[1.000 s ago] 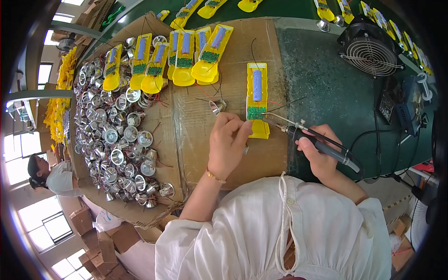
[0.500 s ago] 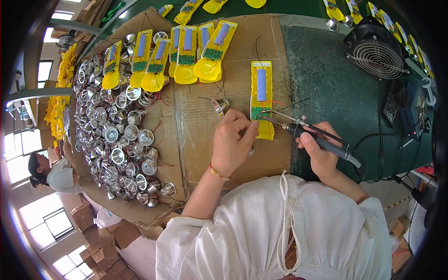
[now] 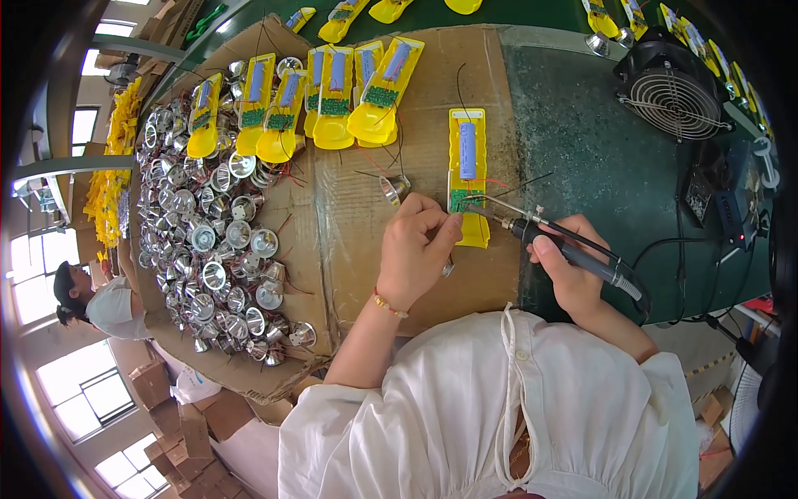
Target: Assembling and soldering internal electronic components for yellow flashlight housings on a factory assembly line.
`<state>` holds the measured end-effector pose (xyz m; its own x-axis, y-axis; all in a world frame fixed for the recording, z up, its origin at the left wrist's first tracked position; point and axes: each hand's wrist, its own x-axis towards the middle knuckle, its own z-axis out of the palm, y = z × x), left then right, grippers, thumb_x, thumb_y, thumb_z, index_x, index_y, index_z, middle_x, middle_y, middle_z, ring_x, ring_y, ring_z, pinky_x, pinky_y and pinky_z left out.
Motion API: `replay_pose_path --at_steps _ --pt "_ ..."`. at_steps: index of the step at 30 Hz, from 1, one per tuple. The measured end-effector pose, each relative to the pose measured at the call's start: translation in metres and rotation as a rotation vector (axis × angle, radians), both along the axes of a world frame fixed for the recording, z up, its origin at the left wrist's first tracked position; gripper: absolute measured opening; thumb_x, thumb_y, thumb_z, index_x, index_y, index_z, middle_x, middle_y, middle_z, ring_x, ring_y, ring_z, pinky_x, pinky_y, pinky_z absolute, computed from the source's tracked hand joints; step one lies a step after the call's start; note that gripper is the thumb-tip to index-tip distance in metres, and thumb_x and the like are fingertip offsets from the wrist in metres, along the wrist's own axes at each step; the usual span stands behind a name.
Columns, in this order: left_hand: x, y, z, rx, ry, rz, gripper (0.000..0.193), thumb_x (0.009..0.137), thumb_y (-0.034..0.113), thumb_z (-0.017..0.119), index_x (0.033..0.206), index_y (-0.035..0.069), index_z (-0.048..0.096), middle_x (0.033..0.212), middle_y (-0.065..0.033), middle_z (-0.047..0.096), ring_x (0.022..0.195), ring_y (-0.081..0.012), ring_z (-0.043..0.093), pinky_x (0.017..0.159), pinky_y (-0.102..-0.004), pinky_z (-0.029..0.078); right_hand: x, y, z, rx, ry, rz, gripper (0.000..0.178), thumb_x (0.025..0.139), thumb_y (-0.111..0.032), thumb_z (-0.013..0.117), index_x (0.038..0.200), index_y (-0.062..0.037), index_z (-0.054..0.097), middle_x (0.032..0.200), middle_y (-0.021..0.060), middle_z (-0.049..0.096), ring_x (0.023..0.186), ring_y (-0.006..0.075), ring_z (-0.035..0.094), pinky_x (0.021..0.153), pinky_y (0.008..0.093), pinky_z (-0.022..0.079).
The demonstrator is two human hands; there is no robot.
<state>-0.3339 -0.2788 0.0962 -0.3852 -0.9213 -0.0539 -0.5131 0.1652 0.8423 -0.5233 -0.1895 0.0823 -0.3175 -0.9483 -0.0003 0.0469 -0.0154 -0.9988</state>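
My right hand [image 3: 573,264] is closed round the grey and black handle of a soldering iron [image 3: 586,259]. A thin metal feed tube [image 3: 503,205] runs along it, and the tip reaches the green circuit board [image 3: 459,200]. That board lies in a yellow plastic housing [image 3: 478,234], below a blue cylindrical battery [image 3: 467,151]. Fingers pinched, my left hand [image 3: 416,249] meets the board's lower edge; what the fingertips hold is too small to make out. A shiny reflector cup [image 3: 394,190] lies just beyond its knuckles. Another shiny piece [image 3: 449,268] shows partly beneath the hand.
A large heap of reflector cups [image 3: 204,241] covers the left of the cardboard sheet [image 3: 357,224]. Several yellow housings with batteries [image 3: 332,91] lie along its far side. At the right stand a black fan [image 3: 673,96] and a dark box [image 3: 736,212] with cables. Another person [image 3: 112,308] is at far left.
Both hands and the soldering iron hold nearly the same place at the board. The whole view has shifted slightly.
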Motion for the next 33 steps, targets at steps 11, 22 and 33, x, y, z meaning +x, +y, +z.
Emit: replay_pose_path --at_steps 11,22,33 --pt "-0.001 -0.002 0.0 -0.014 -0.013 0.012 0.019 0.079 0.013 0.061 0.065 0.001 0.063 0.073 -0.0077 0.051 0.06 -0.0189 0.051 0.054 -0.0286 0.041 -0.012 0.009 0.007 -0.132 -0.015 -0.095 0.018 0.081 -0.007 0.061 0.091 0.0039 0.052 0.075 0.0124 0.061 0.063 0.0129 0.058 0.058 0.024 0.048" --pt "0.003 0.01 0.009 0.237 -0.036 0.236 0.013 0.079 0.012 0.061 0.078 -0.001 0.063 0.059 -0.0072 0.061 0.051 -0.0083 0.055 0.05 -0.0249 0.044 -0.061 0.035 -0.003 -0.148 -0.07 -0.29 0.017 0.081 -0.007 0.06 0.091 0.003 0.05 0.078 0.0136 0.06 0.065 0.0141 0.059 0.06 0.0254 0.05" --pt "-0.179 -0.171 0.027 -0.326 -0.438 -0.227 0.017 0.07 0.02 0.058 0.069 0.005 0.065 0.072 -0.0153 0.063 0.068 -0.0318 0.061 0.068 -0.0389 0.05 -0.076 0.036 -0.014 0.042 0.0 -0.291 0.016 0.081 -0.007 0.061 0.089 0.0017 0.05 0.076 0.012 0.06 0.065 0.0133 0.058 0.06 0.0249 0.048"
